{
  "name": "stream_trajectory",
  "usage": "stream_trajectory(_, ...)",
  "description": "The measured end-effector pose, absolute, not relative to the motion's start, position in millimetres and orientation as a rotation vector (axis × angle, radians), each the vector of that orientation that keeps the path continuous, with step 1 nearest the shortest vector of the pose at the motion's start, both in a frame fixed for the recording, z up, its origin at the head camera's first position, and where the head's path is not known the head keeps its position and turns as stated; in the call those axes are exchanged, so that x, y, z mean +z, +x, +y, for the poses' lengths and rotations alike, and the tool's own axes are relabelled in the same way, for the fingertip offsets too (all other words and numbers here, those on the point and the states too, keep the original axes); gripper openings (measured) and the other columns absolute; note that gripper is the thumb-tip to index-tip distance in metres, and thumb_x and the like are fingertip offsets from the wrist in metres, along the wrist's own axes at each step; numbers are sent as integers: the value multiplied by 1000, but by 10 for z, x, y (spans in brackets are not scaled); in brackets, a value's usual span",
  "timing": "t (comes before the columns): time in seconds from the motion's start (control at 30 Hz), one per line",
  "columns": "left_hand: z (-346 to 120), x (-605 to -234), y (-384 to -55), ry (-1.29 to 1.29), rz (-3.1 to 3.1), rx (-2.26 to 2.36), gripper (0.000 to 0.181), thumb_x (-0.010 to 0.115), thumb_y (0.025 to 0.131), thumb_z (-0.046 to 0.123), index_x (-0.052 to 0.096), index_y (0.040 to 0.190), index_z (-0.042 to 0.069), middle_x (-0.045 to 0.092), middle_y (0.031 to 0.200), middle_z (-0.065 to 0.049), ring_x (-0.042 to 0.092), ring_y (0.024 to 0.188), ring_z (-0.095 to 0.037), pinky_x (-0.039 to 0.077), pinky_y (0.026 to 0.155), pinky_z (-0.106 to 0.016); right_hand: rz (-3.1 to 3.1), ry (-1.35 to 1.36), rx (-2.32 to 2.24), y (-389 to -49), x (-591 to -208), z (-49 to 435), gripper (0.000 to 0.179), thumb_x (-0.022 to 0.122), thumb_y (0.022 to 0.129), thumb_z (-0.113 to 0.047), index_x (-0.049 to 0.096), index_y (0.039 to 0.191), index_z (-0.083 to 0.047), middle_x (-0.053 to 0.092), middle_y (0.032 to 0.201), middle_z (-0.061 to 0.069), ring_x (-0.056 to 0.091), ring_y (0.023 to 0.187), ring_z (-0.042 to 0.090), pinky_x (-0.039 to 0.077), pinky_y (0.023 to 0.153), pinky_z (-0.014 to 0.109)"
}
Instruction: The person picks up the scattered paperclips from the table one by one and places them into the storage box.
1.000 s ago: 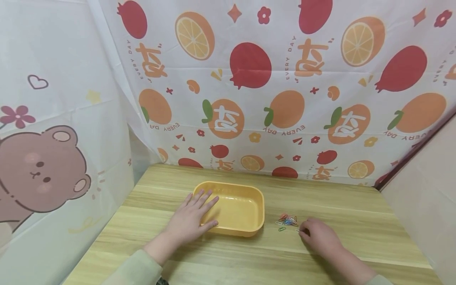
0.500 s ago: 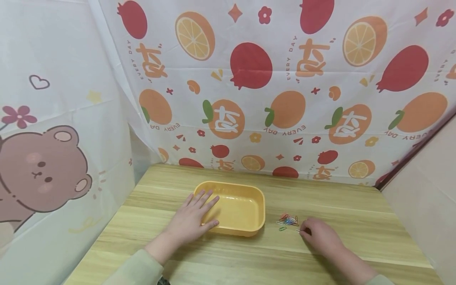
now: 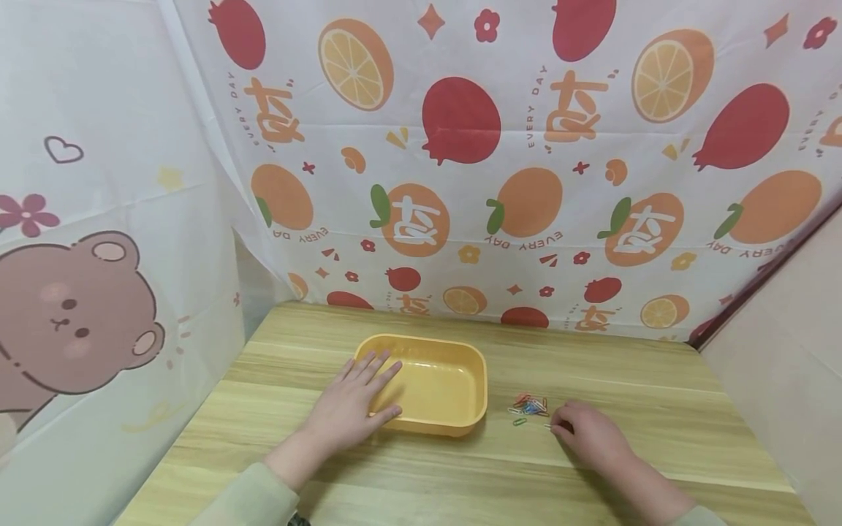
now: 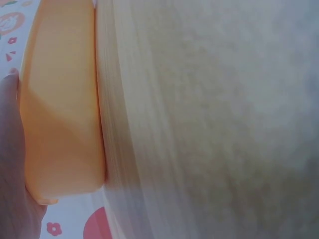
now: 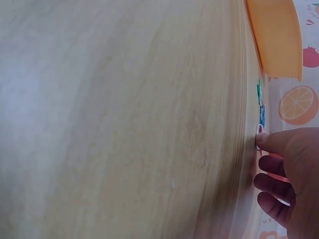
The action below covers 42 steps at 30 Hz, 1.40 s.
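Fingers spread and straight, my left hand [image 3: 349, 405] lies over the left side of a yellow tray [image 3: 479, 422]. In the left wrist view, the tray's outer wall [image 4: 65, 109] stands beside that hand [image 4: 15, 169]. To the right of the tray, my right hand [image 3: 595, 438] pinches a white paper clip [image 3: 548, 426] just at the table. The right wrist view shows the thumb on this white paper clip [image 5: 258, 133], the other fingers curled. A small heap of coloured paper clips [image 3: 531, 405] lies just left of the right hand, with a green paper clip [image 3: 520, 421] in front.
Everything sits on a wood-grain table [image 3: 421, 482]. A fruit-print cloth [image 3: 460, 168] hangs behind the table's back edge. At the left hangs a white cloth [image 3: 191, 256] with a bear print, and a pale panel [image 3: 776, 351] stands at the right.
The view has shifted very slightly. Both hands, the tray and the paper clips keep their places.
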<state>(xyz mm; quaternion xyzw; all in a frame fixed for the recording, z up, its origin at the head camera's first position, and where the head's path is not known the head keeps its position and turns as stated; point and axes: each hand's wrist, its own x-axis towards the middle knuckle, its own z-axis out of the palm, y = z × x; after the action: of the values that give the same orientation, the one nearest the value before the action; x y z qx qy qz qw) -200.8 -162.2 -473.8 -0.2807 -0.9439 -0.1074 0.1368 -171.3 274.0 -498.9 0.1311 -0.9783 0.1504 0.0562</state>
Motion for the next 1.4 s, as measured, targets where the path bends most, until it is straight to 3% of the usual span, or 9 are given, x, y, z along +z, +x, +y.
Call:
stream_trajectory(0.57, -1611, -4722, -1988, -803, -2718, -317, 73, 63, 92, 54, 40, 153, 23, 34, 159, -7, 31, 146, -33, 21, 118, -56, -2966, 381, 518, -1716, -4946, 2763, 5, 77, 86, -22, 74, 88, -25, 56, 84, -20, 52, 73, -1, 50, 65, 23)
stream_trajectory(1.0, -1607, -4745, -1975, -794, -2744, -319, 71, 58, 95, 56, 37, 155, 25, 31, 161, -5, 28, 147, -32, 16, 120, -54, -2919, 350, 635, -1737, -4933, 2747, 7, 77, 86, -21, 73, 91, -24, 58, 87, -17, 55, 77, 2, 52, 69, 24)
stream_trajectory(1.23, -1607, -4787, -1975, -797, -2730, -302, 70, 60, 94, 55, 40, 153, 23, 33, 160, -6, 29, 146, -33, 19, 119, -56, -2905, 283, 744, -1768, -4946, 2650, 9, 78, 86, -21, 73, 90, -26, 61, 89, -17, 58, 82, 4, 54, 76, 28)
stream_trajectory(1.4, -1601, -4774, -1981, -796, -2710, -312, 70, 60, 94, 54, 41, 153, 22, 35, 159, -7, 31, 145, -34, 21, 118, -57, -2874, 285, 803, -1794, -4902, 2573, 7, 77, 86, -21, 73, 91, -24, 62, 89, -17, 59, 80, 4, 54, 73, 26)
